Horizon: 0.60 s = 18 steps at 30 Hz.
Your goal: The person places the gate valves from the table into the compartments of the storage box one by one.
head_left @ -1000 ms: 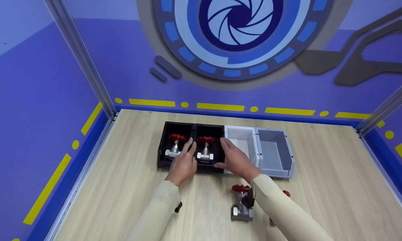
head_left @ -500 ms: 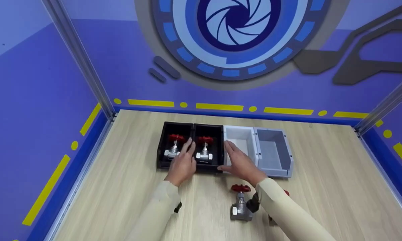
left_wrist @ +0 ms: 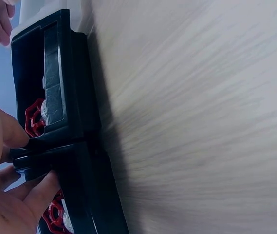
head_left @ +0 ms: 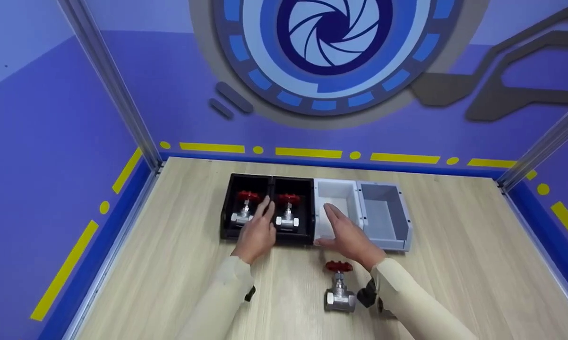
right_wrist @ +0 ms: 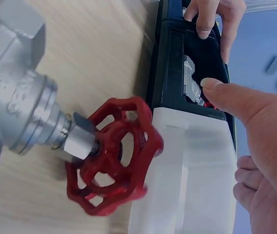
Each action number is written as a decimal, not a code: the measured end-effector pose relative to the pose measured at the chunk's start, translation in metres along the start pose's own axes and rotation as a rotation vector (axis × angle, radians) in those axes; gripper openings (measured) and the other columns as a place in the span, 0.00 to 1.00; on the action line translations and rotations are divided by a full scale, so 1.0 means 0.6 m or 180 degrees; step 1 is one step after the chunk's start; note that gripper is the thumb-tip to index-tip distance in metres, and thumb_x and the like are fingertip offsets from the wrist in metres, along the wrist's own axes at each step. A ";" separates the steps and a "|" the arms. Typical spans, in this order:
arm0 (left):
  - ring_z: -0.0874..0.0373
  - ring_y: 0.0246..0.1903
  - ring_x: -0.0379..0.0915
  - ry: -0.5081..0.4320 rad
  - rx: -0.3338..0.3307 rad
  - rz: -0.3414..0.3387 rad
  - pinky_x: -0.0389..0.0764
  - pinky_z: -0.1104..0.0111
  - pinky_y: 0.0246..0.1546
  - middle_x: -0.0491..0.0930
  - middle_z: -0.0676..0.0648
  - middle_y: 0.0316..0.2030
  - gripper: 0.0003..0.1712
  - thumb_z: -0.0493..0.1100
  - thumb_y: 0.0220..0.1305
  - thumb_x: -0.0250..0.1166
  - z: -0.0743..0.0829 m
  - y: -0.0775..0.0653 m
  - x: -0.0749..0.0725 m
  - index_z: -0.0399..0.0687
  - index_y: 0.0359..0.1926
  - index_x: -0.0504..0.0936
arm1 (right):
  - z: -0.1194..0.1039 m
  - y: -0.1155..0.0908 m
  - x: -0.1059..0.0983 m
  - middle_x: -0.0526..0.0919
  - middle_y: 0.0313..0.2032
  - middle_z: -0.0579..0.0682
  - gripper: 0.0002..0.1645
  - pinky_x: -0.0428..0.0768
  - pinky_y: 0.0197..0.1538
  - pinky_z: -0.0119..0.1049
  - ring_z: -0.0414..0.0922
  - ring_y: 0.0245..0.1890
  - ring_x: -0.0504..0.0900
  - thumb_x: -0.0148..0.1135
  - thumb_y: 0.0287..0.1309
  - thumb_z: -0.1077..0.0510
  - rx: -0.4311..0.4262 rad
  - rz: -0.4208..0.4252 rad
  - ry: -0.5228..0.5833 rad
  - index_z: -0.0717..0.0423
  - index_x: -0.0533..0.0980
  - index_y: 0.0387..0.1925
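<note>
Pinching the walls where the outer black bin (head_left: 246, 183) and the inner black bin (head_left: 304, 189) meet, the left hand (head_left: 255, 236) has its thumb on one side and its fingers on the other. Across to the right hand (head_left: 352, 238), and there's nothing in its grasp: thumb spread away from the fingers, the whole hand angled over the front of the white bin (head_left: 338, 189). Whether it touches the rim, I can't tell.

Now the valves! The first valve (head_left: 243, 212) sits in the outer black bin, part of its metal body covered by the left hand. Next door, the second valve (head_left: 288, 215) sits in the inner black bin, red wheel towards the back. And out on the bench (head_left: 170, 245), in front of the row, there's the third valve (head_left: 339, 293), near the right sleeve (head_left: 416, 293); the right wrist view gets it big and close, spoked red wheel and silver body.

Completing the line-up at the right end is the grey bin (head_left: 381, 208), side by side with the white one. A dark piece (head_left: 385, 310) peeks out beside the right sleeve, too covered to name. Behind it all, a blue and purple wall (head_left: 180, 94) carries a round emblem (head_left: 331, 28) above a row of yellow dashes (head_left: 307, 152).
</note>
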State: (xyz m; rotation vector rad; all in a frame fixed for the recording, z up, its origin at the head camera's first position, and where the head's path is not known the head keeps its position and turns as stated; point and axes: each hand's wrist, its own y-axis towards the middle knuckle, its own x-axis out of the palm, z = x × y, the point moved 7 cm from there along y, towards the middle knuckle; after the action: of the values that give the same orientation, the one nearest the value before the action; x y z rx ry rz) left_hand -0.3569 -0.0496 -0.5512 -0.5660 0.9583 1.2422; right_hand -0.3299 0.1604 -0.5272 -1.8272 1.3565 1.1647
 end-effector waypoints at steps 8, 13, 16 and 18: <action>0.66 0.11 0.54 0.0053 0.0067 0.0058 0.62 0.73 0.13 0.52 0.46 0.75 0.37 0.36 0.63 0.56 0.004 -0.001 0.000 0.43 0.73 0.58 | 0.017 -0.018 0.000 0.57 0.73 0.60 0.59 0.66 0.68 0.52 0.57 0.70 0.63 0.72 0.50 0.43 0.0223 -0.0090 0.0089 0.58 0.51 0.75; 0.65 0.11 0.55 0.0047 0.0081 0.0061 0.63 0.72 0.14 0.51 0.46 0.75 0.37 0.38 0.63 0.56 0.004 -0.005 0.000 0.43 0.73 0.58 | 0.025 -0.030 0.003 0.57 0.73 0.59 0.58 0.68 0.67 0.52 0.56 0.70 0.63 0.71 0.51 0.44 0.0298 -0.0116 0.0075 0.57 0.51 0.75; 0.65 0.11 0.55 0.0024 0.0106 0.0111 0.63 0.72 0.14 0.52 0.46 0.75 0.37 0.38 0.63 0.56 0.006 -0.008 -0.001 0.42 0.73 0.58 | 0.028 -0.037 0.001 0.58 0.72 0.61 0.58 0.68 0.66 0.52 0.58 0.69 0.64 0.72 0.51 0.44 0.0242 -0.0050 0.0094 0.60 0.52 0.74; 0.65 0.11 0.55 0.0008 0.0132 0.0163 0.63 0.72 0.14 0.53 0.45 0.75 0.37 0.39 0.64 0.56 0.007 -0.008 -0.002 0.42 0.73 0.59 | 0.028 -0.041 -0.002 0.59 0.72 0.62 0.57 0.68 0.66 0.52 0.59 0.69 0.64 0.72 0.51 0.44 0.0194 0.0003 0.0122 0.61 0.53 0.74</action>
State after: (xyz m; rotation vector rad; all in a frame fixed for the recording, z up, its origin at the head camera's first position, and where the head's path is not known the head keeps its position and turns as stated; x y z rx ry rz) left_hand -0.3511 -0.0484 -0.5486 -0.5135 1.0038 1.2645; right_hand -0.3117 0.1828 -0.5351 -1.8142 1.3992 1.0821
